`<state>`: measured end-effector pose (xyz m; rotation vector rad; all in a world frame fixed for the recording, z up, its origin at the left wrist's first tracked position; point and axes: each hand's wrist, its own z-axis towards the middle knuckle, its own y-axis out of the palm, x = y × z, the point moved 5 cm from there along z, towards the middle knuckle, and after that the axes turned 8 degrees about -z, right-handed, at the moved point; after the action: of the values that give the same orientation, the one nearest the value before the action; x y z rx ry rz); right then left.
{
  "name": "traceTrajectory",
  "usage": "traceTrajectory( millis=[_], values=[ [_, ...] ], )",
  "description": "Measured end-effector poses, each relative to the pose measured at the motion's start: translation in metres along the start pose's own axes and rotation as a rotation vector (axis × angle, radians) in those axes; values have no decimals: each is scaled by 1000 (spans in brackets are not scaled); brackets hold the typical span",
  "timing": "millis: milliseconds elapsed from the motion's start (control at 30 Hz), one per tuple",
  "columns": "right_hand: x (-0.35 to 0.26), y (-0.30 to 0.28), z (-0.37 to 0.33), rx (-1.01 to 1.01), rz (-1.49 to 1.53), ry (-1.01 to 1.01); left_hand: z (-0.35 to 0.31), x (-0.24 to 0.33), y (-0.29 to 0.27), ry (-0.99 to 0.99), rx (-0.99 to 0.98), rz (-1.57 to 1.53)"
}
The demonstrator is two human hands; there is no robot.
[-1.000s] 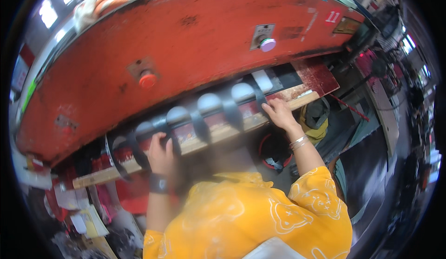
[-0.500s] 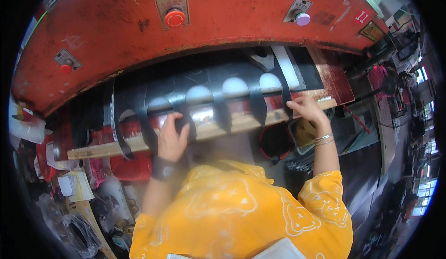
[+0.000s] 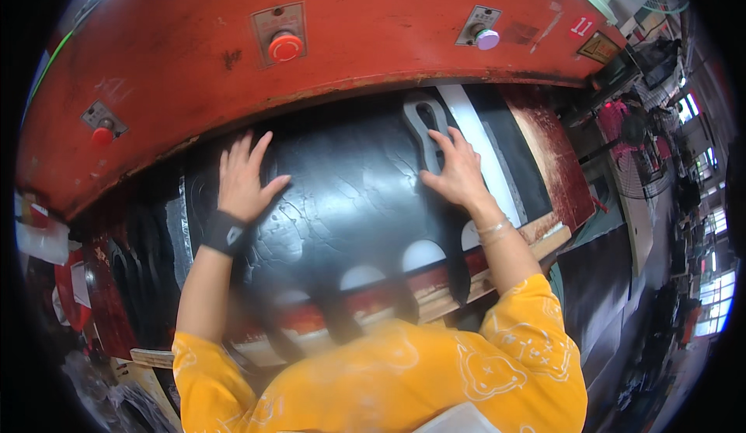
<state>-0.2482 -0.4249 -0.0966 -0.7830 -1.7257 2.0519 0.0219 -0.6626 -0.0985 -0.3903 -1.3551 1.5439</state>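
A glossy black sheet (image 3: 334,192) with wrinkled marks lies on the bed of a red machine (image 3: 179,60). Flat on its left part rests my left hand (image 3: 245,176), fingers spread and holding nothing. My right hand (image 3: 460,170) has its thumb and fingers around the lower part of a grey, loop-shaped cutting die (image 3: 416,118) on the right part of the sheet. Black strips hang from the sheet's near edge, with pale rounded gaps (image 3: 423,254) between them. The die's lowest end is hidden by my right hand.
A red push button (image 3: 285,47), a pale one (image 3: 487,39) and a smaller red one (image 3: 102,135) sit on the machine's front. A white strip (image 3: 486,149) runs along the bed right of the die. A wooden bar (image 3: 544,242) edges the near side.
Both hands have left the hanging strips at the near edge and reached farther in over the sheet. My right hand is now at the die. The view has shifted forward, showing more of the sheet.
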Motion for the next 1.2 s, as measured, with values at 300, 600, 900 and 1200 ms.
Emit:
traceTrajectory(
  millis=[300,600,900,1200],
  values=[
    [39,-57,-30,-179,773,51,-82,36,25,23,-157,-10],
    [-125,-29,-23,-187,428,-755,-156,104,9,21,-99,-157],
    [-237,25,-16,-172,224,-1226,-166,97,2,74,33,-346],
    [-255,36,-19,-192,170,-1274,-159,92,3,70,13,-416]
  ],
)
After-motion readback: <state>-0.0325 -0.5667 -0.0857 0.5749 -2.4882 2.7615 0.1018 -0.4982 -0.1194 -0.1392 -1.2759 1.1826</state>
